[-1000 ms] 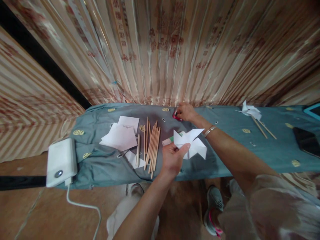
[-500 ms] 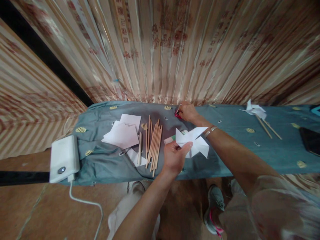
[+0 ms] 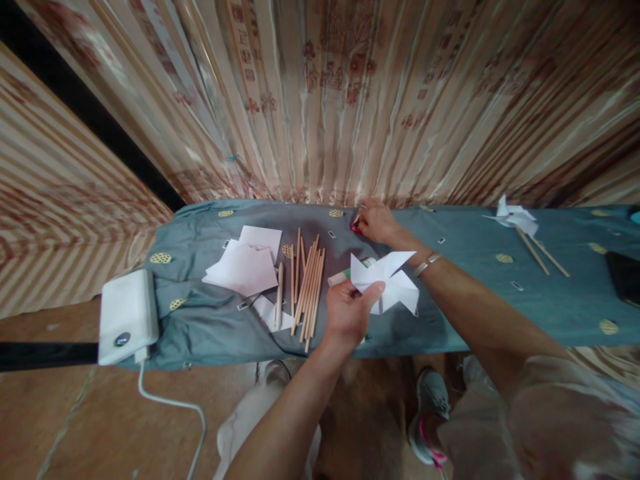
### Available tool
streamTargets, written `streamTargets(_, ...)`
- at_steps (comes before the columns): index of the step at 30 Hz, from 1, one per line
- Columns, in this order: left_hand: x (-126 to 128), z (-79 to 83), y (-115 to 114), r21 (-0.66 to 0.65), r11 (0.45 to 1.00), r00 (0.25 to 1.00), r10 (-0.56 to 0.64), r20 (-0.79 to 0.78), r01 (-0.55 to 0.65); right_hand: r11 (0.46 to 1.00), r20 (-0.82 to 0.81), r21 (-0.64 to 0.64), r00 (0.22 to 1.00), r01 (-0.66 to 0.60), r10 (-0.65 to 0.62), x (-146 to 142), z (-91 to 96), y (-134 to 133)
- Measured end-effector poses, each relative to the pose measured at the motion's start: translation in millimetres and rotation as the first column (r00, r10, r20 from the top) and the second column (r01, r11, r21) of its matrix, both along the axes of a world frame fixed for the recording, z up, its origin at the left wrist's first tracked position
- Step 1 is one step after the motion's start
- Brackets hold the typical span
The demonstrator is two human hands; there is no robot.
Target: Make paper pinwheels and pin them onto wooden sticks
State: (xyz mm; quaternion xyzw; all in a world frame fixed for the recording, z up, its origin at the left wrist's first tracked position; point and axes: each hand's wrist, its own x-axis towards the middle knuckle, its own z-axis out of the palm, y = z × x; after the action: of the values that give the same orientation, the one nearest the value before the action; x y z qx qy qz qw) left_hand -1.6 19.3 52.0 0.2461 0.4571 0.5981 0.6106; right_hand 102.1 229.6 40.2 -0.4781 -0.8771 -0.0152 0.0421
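Observation:
Pinched between thumb and fingers of my left hand [image 3: 350,312] is a white paper pinwheel [image 3: 395,290], held above the cloth. Partly behind it lies a green and white tube-like item [image 3: 341,277]. My right hand [image 3: 379,221] reaches to the far edge of the cloth, its fingers closed in at a small red object [image 3: 356,224]. The fingers hide most of that object, and whether they grip something there is not visible. Left of my left hand lies a bundle of thin wooden sticks [image 3: 310,287].
White paper sheets [image 3: 243,267] and a pale pencil-like stick [image 3: 279,297] lie to the left. A white power bank [image 3: 129,317] with a cable sits at the left end. On the right are a finished pinwheel [image 3: 517,219] on sticks and a dark phone-like object [image 3: 625,277]. A curtain [image 3: 330,133] hangs behind.
Both hands stay almost where they were, with the pinwheel still in my left hand. The right hand's fingers have shifted slightly at the red object. The view has moved a little.

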Motion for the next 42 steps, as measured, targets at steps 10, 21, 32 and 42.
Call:
streamTargets(10,-0.2,0.2,0.5,0.021,1.0,1.0,0.021,-0.009,-0.021,1.0,-0.263,-0.003,0.965,0.011,-0.012,5.8,-7.3,5.9)
streamTargets(21,-6.7,11.6,3.6,-0.029,0.997,0.997,0.077,-0.008,-0.077,0.976,-0.798,-0.213,0.569,0.041,-0.198,52.3,-1.1,-45.4)
streamTargets(32,-2.0,12.5,5.3,-0.047,0.997,0.992,0.061,-0.107,-0.066,0.977,-0.303,-0.141,0.933,0.159,-0.195,97.3,-15.7,-169.3)
streamTargets(42,12.0,3.6,11.9,-0.037,0.997,0.996,0.06,-0.067,-0.063,0.97,-0.56,-0.195,0.795,0.147,-0.233,103.6,-32.4,-170.8)
